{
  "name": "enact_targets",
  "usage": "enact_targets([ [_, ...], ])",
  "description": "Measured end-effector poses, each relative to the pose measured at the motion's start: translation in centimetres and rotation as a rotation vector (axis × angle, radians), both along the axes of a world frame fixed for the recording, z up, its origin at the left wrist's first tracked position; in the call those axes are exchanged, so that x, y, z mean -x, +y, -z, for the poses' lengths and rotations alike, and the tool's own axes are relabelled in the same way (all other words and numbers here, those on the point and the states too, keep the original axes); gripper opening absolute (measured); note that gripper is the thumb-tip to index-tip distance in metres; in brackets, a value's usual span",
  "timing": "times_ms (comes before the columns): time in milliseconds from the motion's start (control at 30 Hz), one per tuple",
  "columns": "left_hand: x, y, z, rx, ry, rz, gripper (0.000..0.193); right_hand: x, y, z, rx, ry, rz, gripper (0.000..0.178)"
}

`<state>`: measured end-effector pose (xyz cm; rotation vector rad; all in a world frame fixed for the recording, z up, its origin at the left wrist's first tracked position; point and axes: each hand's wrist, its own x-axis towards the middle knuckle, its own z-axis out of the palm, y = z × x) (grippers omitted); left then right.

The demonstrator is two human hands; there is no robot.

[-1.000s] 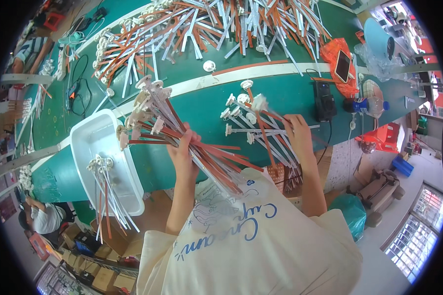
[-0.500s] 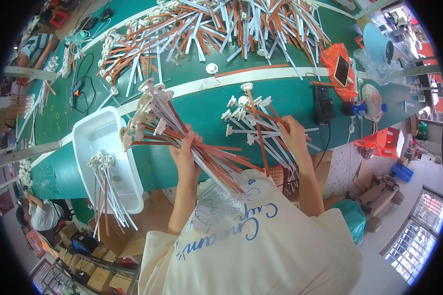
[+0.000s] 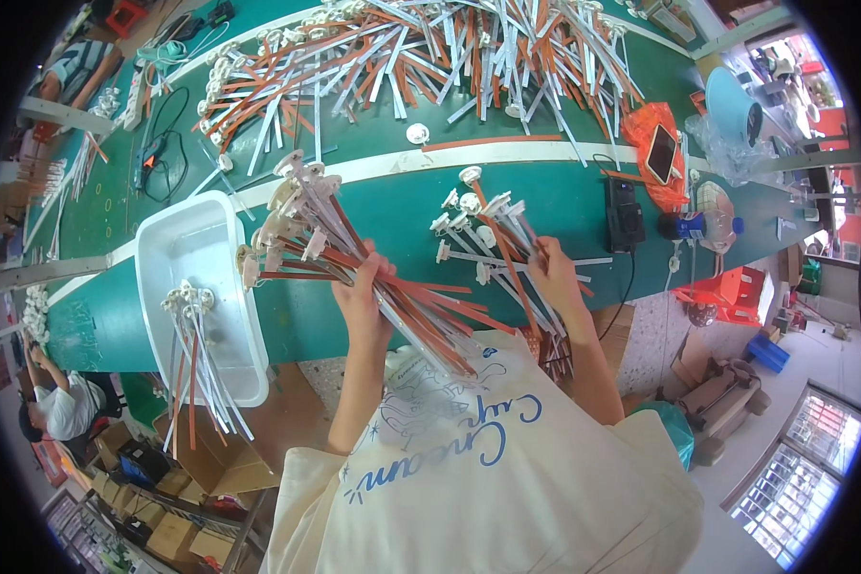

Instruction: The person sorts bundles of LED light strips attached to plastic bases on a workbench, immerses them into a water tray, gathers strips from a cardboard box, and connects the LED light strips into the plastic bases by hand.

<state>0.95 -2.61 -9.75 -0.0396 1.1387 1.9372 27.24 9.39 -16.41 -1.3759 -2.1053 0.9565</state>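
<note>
My left hand [image 3: 364, 292] is wrapped round a thick bundle of flat strips [image 3: 419, 327], orange-brown and silvery white, with white round plastic heads [image 3: 292, 206] at their far ends. The bundle slants over the table's near edge toward my shirt. To its right, my right hand [image 3: 553, 277] is closed on several strips of a smaller group of the same headed strips [image 3: 493, 239]. Some of that group's strips fan out under and past my fingers, and their lower ends hang over the edge. Exactly how many strips my right fingers hold is hidden.
A white plastic basin [image 3: 249, 316] at the left holds a few headed strips. Across the green table [image 3: 354, 206], beyond a white rail [image 3: 373, 167], lies a large heap of strips [image 3: 430, 57]. At right are a black device [image 3: 624, 215], a phone [image 3: 660, 153] on orange plastic and a bottle [image 3: 684, 227].
My right hand has moved slightly left and down, and strips there are drawn more together and upright. My left hand keeps its bundle nearly still. The view has shifted a little.
</note>
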Motion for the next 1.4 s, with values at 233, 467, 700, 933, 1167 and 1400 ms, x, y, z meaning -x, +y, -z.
enact_targets([
  [233,-0.5,0.2,-1.0,0.008,0.039,-0.023,0.025,3.7,-0.7,-3.6,0.242,-0.255,-0.014,0.029],
  [467,-0.9,0.1,-0.6,-0.075,-0.005,-0.007,0.031,2.2,-0.1,-1.4,0.084,-0.246,0.027,0.037],
  [700,-1.4,0.4,-0.9,-0.037,-0.014,-0.027,0.031,4.2,0.6,-2.6,0.269,-0.431,-0.133,0.04],
  [933,-1.6,0.3,-0.8,-0.048,-0.02,-0.017,0.031,4.3,0.7,0.6,0.046,-0.281,-0.201,0.036],
  [1167,-1.5,0.2,-0.3,-0.042,-0.056,-0.094,0.03,2.2,2.9,-2.9,0.075,-0.233,-0.203,0.024],
  [1400,-1.6,0.3,-0.3,-0.034,-0.035,-0.05,0.031,0.0,3.6,0.3,-0.044,-0.28,-0.248,0.02],
])
